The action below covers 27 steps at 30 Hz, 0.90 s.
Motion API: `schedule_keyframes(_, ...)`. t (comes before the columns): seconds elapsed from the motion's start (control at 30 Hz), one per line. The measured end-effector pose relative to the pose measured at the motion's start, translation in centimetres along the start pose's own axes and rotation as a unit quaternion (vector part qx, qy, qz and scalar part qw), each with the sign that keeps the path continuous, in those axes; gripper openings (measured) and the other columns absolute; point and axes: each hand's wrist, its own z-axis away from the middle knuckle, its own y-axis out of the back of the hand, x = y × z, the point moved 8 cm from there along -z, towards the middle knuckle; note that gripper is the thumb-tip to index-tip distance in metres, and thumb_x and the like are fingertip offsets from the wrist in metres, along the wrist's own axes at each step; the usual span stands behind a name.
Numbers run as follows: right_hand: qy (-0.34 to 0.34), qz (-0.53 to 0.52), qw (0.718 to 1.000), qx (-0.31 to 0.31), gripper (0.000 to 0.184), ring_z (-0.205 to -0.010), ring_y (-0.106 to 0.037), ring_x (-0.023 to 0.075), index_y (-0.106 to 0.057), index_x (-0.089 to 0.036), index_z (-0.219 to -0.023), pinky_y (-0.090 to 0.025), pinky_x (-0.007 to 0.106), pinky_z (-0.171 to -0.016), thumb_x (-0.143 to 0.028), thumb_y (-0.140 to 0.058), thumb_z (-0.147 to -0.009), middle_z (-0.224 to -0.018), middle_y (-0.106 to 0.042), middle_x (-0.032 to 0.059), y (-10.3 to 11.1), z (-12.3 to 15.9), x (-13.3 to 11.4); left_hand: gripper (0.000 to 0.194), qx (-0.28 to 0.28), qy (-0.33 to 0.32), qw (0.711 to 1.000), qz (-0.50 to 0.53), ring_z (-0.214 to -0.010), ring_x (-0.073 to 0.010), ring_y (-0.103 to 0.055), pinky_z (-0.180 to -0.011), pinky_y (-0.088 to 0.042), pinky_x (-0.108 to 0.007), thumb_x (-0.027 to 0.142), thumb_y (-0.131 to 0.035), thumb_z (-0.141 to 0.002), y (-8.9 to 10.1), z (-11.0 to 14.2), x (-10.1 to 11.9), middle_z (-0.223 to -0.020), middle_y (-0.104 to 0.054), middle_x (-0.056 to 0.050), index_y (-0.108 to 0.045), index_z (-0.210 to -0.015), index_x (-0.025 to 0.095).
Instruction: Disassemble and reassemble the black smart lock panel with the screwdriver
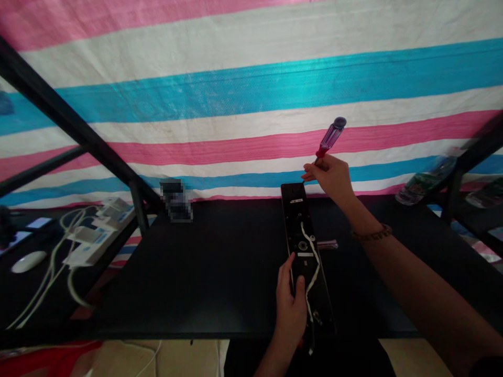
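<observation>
A long black door lock panel (304, 225) lies on the black table with its back side up. A white cable (317, 262) runs along it, and a lever handle (327, 244) sticks out from its right side. My left hand (291, 298) grips the panel's left edge, thumb on the back face. My right hand (332, 175) pinches the shaft of a screwdriver (330, 137) just below its clear purple and red handle. The screwdriver tilts up and to the right. Its tip is at the panel's far end; whether it sits in a screw I cannot tell.
A blurred dark object (176, 200) stands at the table's back left. White power strips (98, 230) with cables and a white mouse (29, 262) are on the left. A plastic bottle (426, 180) leans at the back right by a black frame post. A striped sheet (236, 125) hangs behind.
</observation>
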Motion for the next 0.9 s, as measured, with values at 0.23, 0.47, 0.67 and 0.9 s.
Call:
schedule_keyframes(0.23, -0.012, 0.001, 1.0, 0.008, 0.036, -0.058, -0.074, 0.0213, -0.057, -0.022, -0.076, -0.065, 0.033, -0.055, -0.048, -0.082, -0.073, -0.061, -0.064, -0.0023, 0.4, 0.2, -0.2, 0.051, -0.004, -0.001, 1.0, 0.012, -0.143, -0.0261, -0.048, -0.123, -0.032, -0.043, 0.045, -0.049, -0.102, -0.1, 0.1, -0.1, -0.152, -0.053, -0.013, -0.051, -0.148, 0.023)
schedule_keyframes(0.47, 0.001, -0.015, 0.999, -0.033, 0.031, -0.066, -0.076, 0.0211, -0.065, -0.021, -0.082, -0.067, 0.038, -0.067, -0.05, -0.075, -0.078, -0.07, -0.069, 0.0009, 0.4, 0.2, 0.7, 0.051, -0.01, 0.011, 1.0, 0.025, -0.145, -0.0254, -0.045, -0.124, -0.03, -0.041, 0.046, -0.048, -0.102, -0.2, 0.2, 0.0, -0.155, -0.051, -0.011, -0.051, -0.148, 0.024)
schedule_keyframes(0.67, -0.004, 0.019, 1.0, -0.009, 0.03, -0.059, -0.074, 0.022, -0.064, -0.021, -0.074, -0.067, 0.037, -0.061, -0.048, -0.078, -0.077, -0.063, -0.071, 0.0017, 0.9, 0.4, 0.3, 0.052, -0.013, 0.016, 0.999, 0.033, -0.145, -0.0255, -0.045, -0.124, -0.03, -0.041, 0.046, -0.048, -0.102, -0.3, 0.1, 0.0, -0.155, -0.051, -0.012, -0.05, -0.148, 0.023)
schedule_keyframes(0.9, -0.013, 0.023, 0.999, 0.023, 0.032, -0.059, -0.075, 0.0238, -0.066, -0.021, -0.074, -0.066, 0.039, -0.062, -0.049, -0.081, -0.076, -0.061, -0.072, 0.0026, 1.8, 1.1, -0.1, 0.049, -0.01, 0.013, 1.0, 0.023, -0.144, -0.0256, -0.046, -0.124, -0.03, -0.043, 0.043, -0.048, -0.102, -0.2, 0.1, 0.0, -0.154, -0.052, -0.011, -0.051, -0.147, 0.025)
